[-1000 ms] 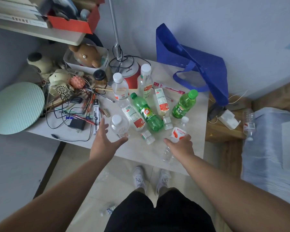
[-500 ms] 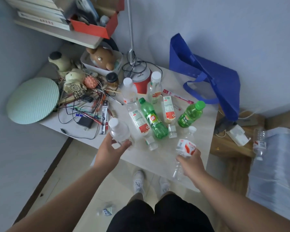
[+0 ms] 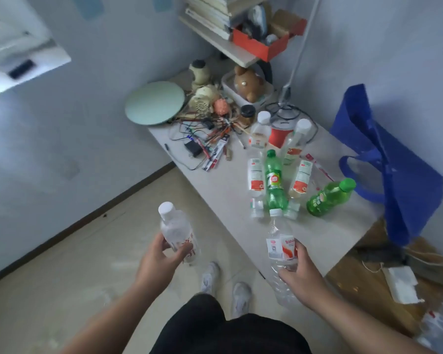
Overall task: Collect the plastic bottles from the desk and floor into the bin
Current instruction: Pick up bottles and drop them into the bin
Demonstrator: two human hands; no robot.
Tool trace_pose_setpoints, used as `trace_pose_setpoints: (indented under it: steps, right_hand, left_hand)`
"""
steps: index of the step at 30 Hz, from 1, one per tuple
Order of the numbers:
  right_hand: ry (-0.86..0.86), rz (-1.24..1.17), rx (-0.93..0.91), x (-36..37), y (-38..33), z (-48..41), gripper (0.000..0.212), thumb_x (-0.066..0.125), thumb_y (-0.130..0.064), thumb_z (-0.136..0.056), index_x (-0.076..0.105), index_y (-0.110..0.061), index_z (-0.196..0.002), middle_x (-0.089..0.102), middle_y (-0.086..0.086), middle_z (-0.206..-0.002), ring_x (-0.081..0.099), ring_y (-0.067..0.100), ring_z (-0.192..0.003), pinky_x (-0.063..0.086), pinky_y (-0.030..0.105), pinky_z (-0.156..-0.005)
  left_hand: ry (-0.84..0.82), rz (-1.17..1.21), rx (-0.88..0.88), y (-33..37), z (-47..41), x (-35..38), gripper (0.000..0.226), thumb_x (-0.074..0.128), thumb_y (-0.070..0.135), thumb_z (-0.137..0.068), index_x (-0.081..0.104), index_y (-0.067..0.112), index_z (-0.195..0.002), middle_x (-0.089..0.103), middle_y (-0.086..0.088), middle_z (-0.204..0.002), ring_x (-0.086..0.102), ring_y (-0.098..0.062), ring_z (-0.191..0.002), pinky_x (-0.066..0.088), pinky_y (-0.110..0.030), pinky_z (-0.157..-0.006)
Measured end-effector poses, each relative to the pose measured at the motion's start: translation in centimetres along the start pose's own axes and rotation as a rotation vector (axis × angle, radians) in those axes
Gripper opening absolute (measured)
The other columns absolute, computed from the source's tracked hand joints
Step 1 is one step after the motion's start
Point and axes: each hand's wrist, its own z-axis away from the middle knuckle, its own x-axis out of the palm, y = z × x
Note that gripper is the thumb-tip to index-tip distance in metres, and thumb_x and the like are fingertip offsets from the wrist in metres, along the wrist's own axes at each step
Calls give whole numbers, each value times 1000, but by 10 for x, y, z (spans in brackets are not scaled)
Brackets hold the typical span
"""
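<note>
My left hand (image 3: 161,259) grips a clear bottle with a white cap (image 3: 175,229), held over the floor left of the desk. My right hand (image 3: 298,274) grips a crumpled clear bottle with a red and white label (image 3: 280,247) at the desk's near edge. On the white desk (image 3: 325,231) lie a dark green bottle (image 3: 274,183), a light green bottle (image 3: 329,196) and two clear labelled bottles (image 3: 256,180) (image 3: 301,180). Two white-capped bottles (image 3: 260,130) (image 3: 296,140) stand behind them. No bin is in view.
A blue bag (image 3: 391,162) leans on the wall at the desk's right end. Cables and pens (image 3: 210,144), a green round disc (image 3: 155,103) and toys crowd the far end. Another clear bottle (image 3: 435,323) lies at the lower right. My feet (image 3: 225,284) stand on the tiled floor.
Both hands closed on their bottles and lifted them off the desk toward me. The view swung left, showing more floor and wall.
</note>
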Motion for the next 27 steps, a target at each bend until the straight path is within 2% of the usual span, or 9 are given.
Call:
trace_pose_setpoints:
  steps: [5, 9, 11, 14, 16, 17, 20, 23, 27]
  right_hand:
    - [-223, 133, -62, 22, -25, -11, 68, 70, -17, -79, 36, -45, -131, 65, -20, -116, 65, -13, -93, 47, 15, -77]
    - [-382, 252, -99, 63, -53, -19, 63, 65, -26, -69, 41, -43, -125, 69, -13, -109, 67, -7, -83, 47, 18, -71]
    - [-468, 336, -110, 89, -65, -21, 66, 59, -26, -65, 43, -40, -127, 70, -9, -105, 68, -1, -77, 48, 19, -66]
    - [-581, 491, -155, 133, -80, -19, 64, 60, -32, -61, 48, -44, -122, 71, -10, -90, 65, -5, -63, 46, 12, -53]
    - [-652, 618, -172, 164, -89, -14, 60, 60, -42, -59, 46, -54, -116, 71, -20, -90, 66, -4, -67, 45, 12, -52]
    - [-690, 687, -175, 182, -92, -10, 59, 60, -42, -62, 44, -56, -116, 72, -17, -91, 67, 1, -70, 46, 15, -54]
    - [-748, 853, -193, 232, -100, 7, 65, 62, -37, -68, 41, -51, -128, 70, -6, -99, 64, 12, -73, 45, 20, -54]
    - [-778, 936, -242, 281, -106, 31, 61, 73, -44, -71, 45, -47, -125, 69, -6, -102, 64, 10, -75, 44, 16, -52]
    - [-806, 1025, -343, 336, -115, 59, 50, 78, -48, -78, 51, -40, -119, 69, -10, -101, 67, 5, -84, 46, 16, -61]
  left_hand:
    - [116, 132, -123, -63, 67, -23, 49, 70, 72, -70, 58, 52, -113, 72, 31, -104, 66, 11, -97, 55, -32, -81]
    - [249, 242, -251, -117, 118, -39, 47, 73, 67, -71, 59, 49, -113, 75, 25, -103, 71, 1, -96, 57, -38, -83]
    - [322, 293, -330, -147, 148, -45, 49, 73, 70, -67, 58, 54, -111, 75, 27, -100, 71, 4, -91, 57, -34, -78]
    - [415, 364, -461, -197, 198, -51, 56, 73, 70, -65, 61, 47, -114, 76, 21, -101, 71, 0, -92, 55, -30, -75]
    - [466, 404, -540, -228, 232, -54, 52, 75, 65, -69, 62, 44, -115, 75, 18, -103, 70, -1, -94, 54, -29, -74]
    - [494, 429, -576, -244, 250, -54, 47, 76, 62, -71, 62, 47, -113, 75, 19, -102, 69, 0, -93, 53, -28, -73]
    - [575, 508, -647, -280, 296, -57, 39, 76, 64, -68, 60, 54, -102, 73, 30, -95, 68, 4, -91, 51, -25, -72]
    - [614, 573, -683, -308, 331, -65, 41, 74, 66, -66, 61, 53, -102, 70, 37, -97, 68, 6, -91, 52, -27, -74]
    - [697, 643, -750, -334, 366, -75, 31, 77, 56, -76, 61, 51, -101, 73, 30, -96, 67, 6, -93, 50, -24, -73]
